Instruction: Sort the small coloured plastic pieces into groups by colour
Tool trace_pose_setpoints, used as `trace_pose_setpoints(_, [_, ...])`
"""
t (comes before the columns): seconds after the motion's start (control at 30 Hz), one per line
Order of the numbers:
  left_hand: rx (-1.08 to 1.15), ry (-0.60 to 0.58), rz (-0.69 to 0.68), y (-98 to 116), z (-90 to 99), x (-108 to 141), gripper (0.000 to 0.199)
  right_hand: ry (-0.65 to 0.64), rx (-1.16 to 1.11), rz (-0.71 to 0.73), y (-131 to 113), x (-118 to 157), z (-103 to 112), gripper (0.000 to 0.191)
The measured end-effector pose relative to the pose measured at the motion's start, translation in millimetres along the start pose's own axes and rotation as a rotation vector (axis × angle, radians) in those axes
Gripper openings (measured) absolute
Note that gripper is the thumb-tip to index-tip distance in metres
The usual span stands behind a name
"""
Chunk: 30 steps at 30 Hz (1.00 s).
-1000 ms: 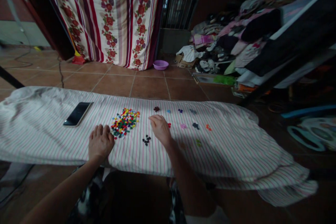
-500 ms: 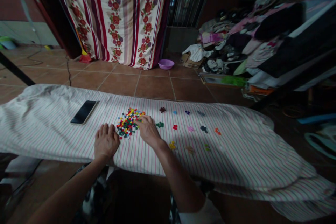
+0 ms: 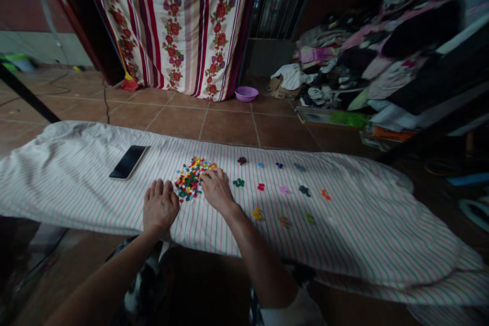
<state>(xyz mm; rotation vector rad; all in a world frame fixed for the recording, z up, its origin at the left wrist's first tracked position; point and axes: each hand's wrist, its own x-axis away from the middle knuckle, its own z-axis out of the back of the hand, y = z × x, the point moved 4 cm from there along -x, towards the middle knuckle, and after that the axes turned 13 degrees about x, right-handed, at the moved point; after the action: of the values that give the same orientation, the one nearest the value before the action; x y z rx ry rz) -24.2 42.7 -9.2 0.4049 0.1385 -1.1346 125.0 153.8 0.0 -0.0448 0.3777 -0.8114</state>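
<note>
While the L hand lies flat, unclenched, beside the mixed pile of small coloured pcs. on striped cloth, the R hand curls at the pile's R edge; grip on a pc. can't be told. Sorted clusters, e.g. dk. green pcs. and yellow pcs., lie R.

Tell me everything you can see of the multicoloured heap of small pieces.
The loose, multicoloured heap of small, plastic-looking pieces mixes red, yellow, green, blue and white. It lies spread on the whitish, striped cloth, between the bare left hand and bare right hand, whose fingers reach its right side. Exact piece shapes are too small to tell.
</note>
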Motion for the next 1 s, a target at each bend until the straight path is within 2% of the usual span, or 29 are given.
trace_pose_setpoints(0.23, [0.043, -0.017, 0.016, 1, 0.6, -1, 0.047, 0.043, -0.018, -0.008, -8, -3, 0, 0.021])
trace_pose_setpoints(0.47, [0.062, -0.009, 0.009, 1, -0.1, -1, 0.047, 0.035, -0.018, -0.008, -14, -4, 3, 0.015])
trace_pose_setpoints(1.0, [0.004, 0.013, -0.027, 0, -2.0, -1, 0.045, 0.007, 0.03, -0.08, -20, -5, -3, 0.019])
